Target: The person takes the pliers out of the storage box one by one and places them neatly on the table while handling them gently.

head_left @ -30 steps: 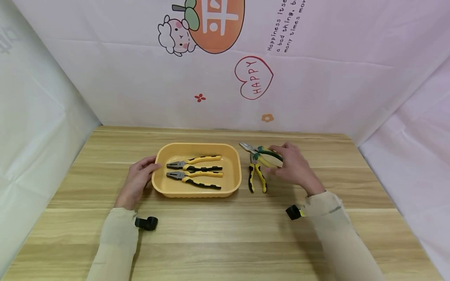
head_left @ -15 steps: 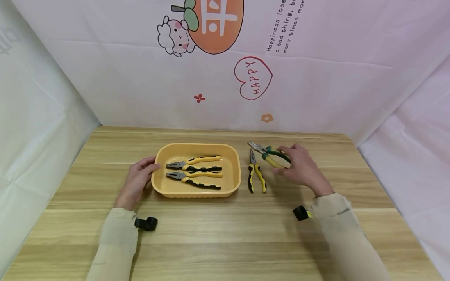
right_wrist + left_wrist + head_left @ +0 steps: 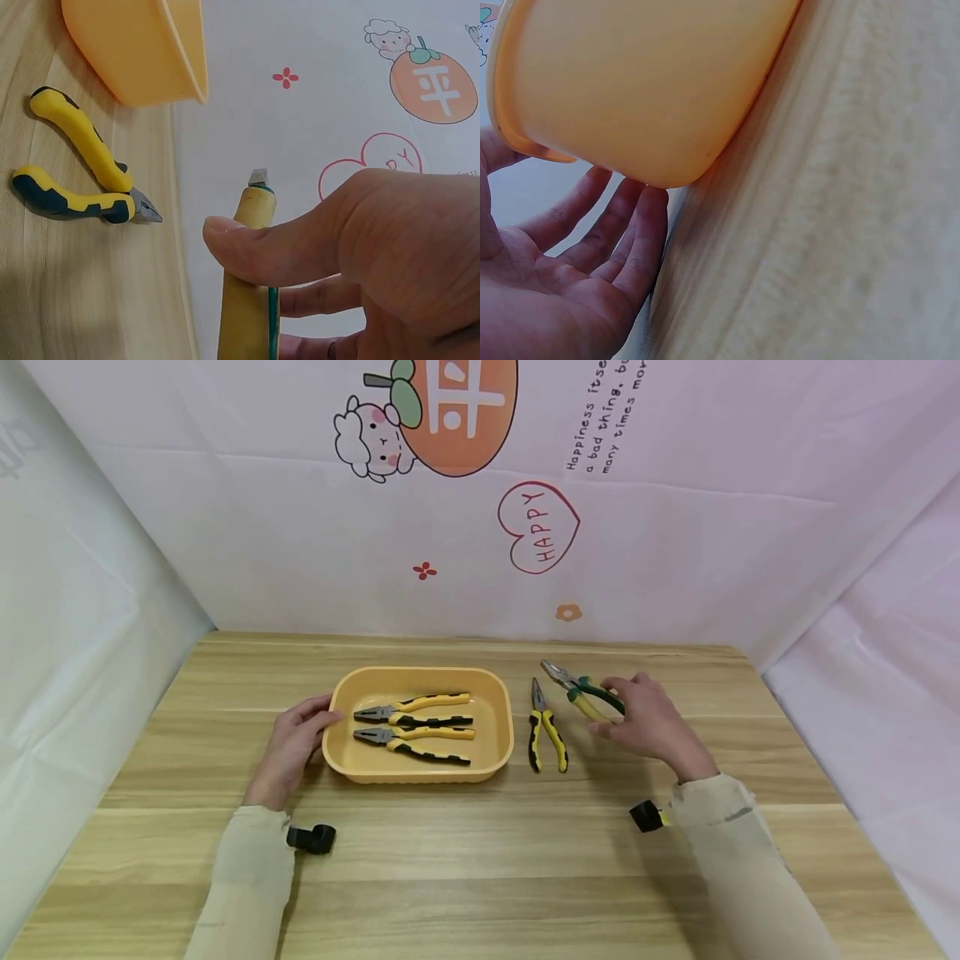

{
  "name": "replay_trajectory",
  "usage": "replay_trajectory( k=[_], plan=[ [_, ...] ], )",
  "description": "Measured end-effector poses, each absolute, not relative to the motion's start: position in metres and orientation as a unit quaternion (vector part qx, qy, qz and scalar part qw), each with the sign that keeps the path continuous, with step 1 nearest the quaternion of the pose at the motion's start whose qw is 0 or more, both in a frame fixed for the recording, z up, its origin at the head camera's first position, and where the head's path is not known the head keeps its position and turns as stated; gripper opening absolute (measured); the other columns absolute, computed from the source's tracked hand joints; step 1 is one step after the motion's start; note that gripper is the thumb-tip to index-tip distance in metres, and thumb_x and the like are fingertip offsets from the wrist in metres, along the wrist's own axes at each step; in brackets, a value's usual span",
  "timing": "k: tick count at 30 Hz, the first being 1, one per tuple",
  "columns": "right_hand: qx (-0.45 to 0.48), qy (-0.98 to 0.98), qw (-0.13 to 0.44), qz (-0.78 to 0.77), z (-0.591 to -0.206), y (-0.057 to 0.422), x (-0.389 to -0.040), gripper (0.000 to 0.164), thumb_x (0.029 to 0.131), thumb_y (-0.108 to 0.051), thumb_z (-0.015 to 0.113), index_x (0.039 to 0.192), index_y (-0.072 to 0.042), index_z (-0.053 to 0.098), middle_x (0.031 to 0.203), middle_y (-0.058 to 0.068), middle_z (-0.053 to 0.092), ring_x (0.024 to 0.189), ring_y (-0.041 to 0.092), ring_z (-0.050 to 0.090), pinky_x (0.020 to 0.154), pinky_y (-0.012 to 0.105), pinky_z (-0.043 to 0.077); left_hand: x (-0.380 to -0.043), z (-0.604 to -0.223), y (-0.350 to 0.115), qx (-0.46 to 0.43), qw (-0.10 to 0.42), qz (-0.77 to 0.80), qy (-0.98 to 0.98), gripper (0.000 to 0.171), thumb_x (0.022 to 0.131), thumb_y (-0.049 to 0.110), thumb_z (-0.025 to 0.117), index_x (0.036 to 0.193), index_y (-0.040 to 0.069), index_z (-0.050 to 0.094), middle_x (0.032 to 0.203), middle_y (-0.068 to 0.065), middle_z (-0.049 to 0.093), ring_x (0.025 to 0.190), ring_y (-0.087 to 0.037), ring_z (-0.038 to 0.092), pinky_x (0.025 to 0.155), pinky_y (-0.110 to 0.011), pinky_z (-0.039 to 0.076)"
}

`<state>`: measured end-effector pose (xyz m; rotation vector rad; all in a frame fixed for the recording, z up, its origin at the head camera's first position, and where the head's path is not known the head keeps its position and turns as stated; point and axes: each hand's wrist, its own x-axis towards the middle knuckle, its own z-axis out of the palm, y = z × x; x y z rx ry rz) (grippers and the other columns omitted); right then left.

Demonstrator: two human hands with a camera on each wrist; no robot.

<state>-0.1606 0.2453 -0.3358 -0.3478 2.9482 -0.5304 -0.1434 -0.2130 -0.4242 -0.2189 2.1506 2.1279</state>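
My left hand (image 3: 292,743) holds the left end of a yellow plastic tray (image 3: 420,775), thumb at the rim and fingertips (image 3: 654,196) against the outer wall. Inside the tray lie two pairs of combination pliers, the upper pair (image 3: 438,699) and the lower pair (image 3: 442,735), with yellow-and-black handles and heads to the left. My right hand (image 3: 648,718) grips combination pliers (image 3: 583,687) with green-and-cream handles, thumb on the cream handle in the right wrist view. Just left of them, needle-nose pliers (image 3: 537,718) with yellow-and-black handles lie on the table, tip away from me.
The wooden table (image 3: 450,877) is backed by a printed white cloth (image 3: 675,560), which also hangs at both sides. A small black wrist camera (image 3: 318,838) sticks out by the left sleeve, another black camera (image 3: 645,816) by the right.
My right hand has moved right with the green-handled pliers, so their head no longer overlaps the needle-nose pliers. My left hand and the tray have stayed in place.
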Motion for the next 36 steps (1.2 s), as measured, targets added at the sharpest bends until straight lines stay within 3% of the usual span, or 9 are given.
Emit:
replay_trajectory(
  k=[9, 21, 29, 36],
  plan=[
    [-0.083, 0.978, 0.100, -0.164, -0.341, 0.246, -0.162, 0.071, 0.091, -0.031, 0.078, 0.136, 0.014, 0.049, 0.116, 0.034, 0.051, 0.097, 0.043, 0.053, 0.078, 0.055, 0.049, -0.143, -0.425, -0.213, -0.071, 0.055, 0.702, 0.707, 0.053, 0.105, 0.016, 0.056, 0.150, -0.008, 0.041, 0.145, -0.025, 0.045, 0.107, -0.004, 0.062, 0.089, -0.018, 0.053],
    [-0.033, 0.976, 0.134, -0.167, -0.349, 0.240, -0.163, 0.064, 0.095, -0.040, 0.070, 0.120, 0.015, 0.049, 0.105, 0.028, 0.049, 0.081, 0.034, 0.050, 0.064, 0.040, 0.047, -0.144, -0.424, -0.214, -0.073, 0.058, 0.700, 0.708, 0.055, 0.105, 0.018, 0.057, 0.151, -0.006, 0.040, 0.148, -0.025, 0.043, 0.107, -0.004, 0.062, 0.088, -0.018, 0.054],
    [-0.008, 0.978, 0.144, -0.153, -0.356, 0.235, -0.164, 0.071, 0.094, -0.048, 0.067, 0.114, 0.018, 0.048, 0.110, 0.036, 0.050, 0.084, 0.038, 0.054, 0.068, 0.047, 0.052, -0.145, -0.425, -0.213, -0.073, 0.056, 0.697, 0.711, 0.054, 0.105, 0.018, 0.057, 0.151, -0.006, 0.041, 0.147, -0.025, 0.044, 0.109, -0.006, 0.062, 0.089, -0.017, 0.053],
    [0.000, 0.978, 0.152, -0.145, -0.364, 0.232, -0.165, 0.071, 0.094, -0.052, 0.066, 0.110, 0.015, 0.049, 0.104, 0.031, 0.053, 0.080, 0.034, 0.054, 0.061, 0.039, 0.050, -0.145, -0.427, -0.214, -0.077, 0.054, 0.697, 0.711, 0.054, 0.105, 0.019, 0.058, 0.150, -0.006, 0.042, 0.146, -0.024, 0.046, 0.108, -0.006, 0.062, 0.088, -0.017, 0.054]
  ],
)
